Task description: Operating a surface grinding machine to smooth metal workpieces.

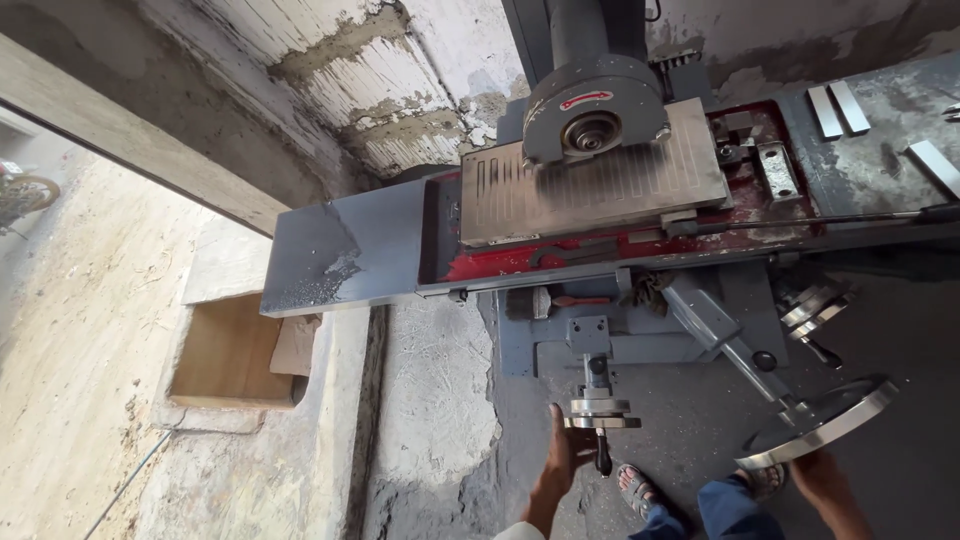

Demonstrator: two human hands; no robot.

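Surface grinder, magnetic chuck (600, 185) bare under grinding wheel (590, 132). Your left hand (568, 452) curled on small handwheel (600, 413) below chuck; right hand (822, 478) under large handwheel (822, 425), grip not discernible. Advice: you fed slowly, kept sandalled feet (637, 488) back.
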